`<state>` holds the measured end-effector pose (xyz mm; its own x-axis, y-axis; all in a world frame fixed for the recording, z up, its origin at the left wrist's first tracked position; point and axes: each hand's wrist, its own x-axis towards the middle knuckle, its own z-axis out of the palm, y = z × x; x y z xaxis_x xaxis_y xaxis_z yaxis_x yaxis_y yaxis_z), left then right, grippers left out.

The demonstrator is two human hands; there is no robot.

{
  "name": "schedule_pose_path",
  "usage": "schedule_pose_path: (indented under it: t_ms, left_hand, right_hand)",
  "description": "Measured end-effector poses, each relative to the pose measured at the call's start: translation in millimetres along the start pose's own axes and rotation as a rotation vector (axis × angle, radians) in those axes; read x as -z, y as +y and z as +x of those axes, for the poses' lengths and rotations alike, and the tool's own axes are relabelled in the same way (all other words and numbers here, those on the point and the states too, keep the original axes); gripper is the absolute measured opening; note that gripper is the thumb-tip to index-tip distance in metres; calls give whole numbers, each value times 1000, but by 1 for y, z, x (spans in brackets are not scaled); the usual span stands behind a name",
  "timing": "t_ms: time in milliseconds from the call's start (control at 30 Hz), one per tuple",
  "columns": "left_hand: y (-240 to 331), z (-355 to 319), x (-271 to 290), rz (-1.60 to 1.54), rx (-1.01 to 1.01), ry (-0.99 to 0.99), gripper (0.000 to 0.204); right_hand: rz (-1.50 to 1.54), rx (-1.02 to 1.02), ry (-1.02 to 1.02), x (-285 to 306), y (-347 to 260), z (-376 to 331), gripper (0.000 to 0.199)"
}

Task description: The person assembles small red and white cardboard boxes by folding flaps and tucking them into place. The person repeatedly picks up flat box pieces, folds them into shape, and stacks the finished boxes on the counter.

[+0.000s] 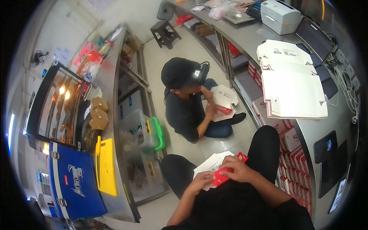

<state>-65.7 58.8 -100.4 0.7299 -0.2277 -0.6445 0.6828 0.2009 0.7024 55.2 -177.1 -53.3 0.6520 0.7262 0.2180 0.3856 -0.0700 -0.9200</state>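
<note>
Head view: the person sits on the floor with knees up and holds one flat cardboard box blank [216, 165], white with a red printed face, over the lap. The left hand [201, 180] has its fingers closed on the blank's lower left edge; the right hand [239, 169] lies over the red part with its fingers curled down and gripping it.

The blank is held in the air by its edges only, so a hard fold could crease the card off its score line or tear a tab. A loosened grip would let it slide down between the legs.

Counted: two hands on one blank. One co-worker [188, 103] sits opposite on the floor with one more box [222, 101] in hand. On the bench [345, 126] to the right lies one stack of flat white blanks [293, 86], too many to count, and one white printer [280, 15]. On the left are one yellow board [106, 166] and one blue case [74, 184].
</note>
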Motion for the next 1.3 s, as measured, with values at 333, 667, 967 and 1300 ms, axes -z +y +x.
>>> schedule_pose_path:
  t_ms: [333, 667, 967, 1300]
  left_hand:
    - [33, -22, -16, 141, -94, 180, 28]
    - [84, -64, -39, 1044, -440, 606, 22]
    - [44, -19, -55, -315, -554, 513, 35]
    - [28, -18, -40, 155, -689, 366, 38]
  right_hand:
    - [-296, -57, 160, -21, -11, 2, 12]
    - [-47, -151, 84, -1, -9, 9, 17]
    - [-137, -33, 252, 2, -33, 8, 40]
    - [-284, 113, 225, -18, -40, 2, 43]
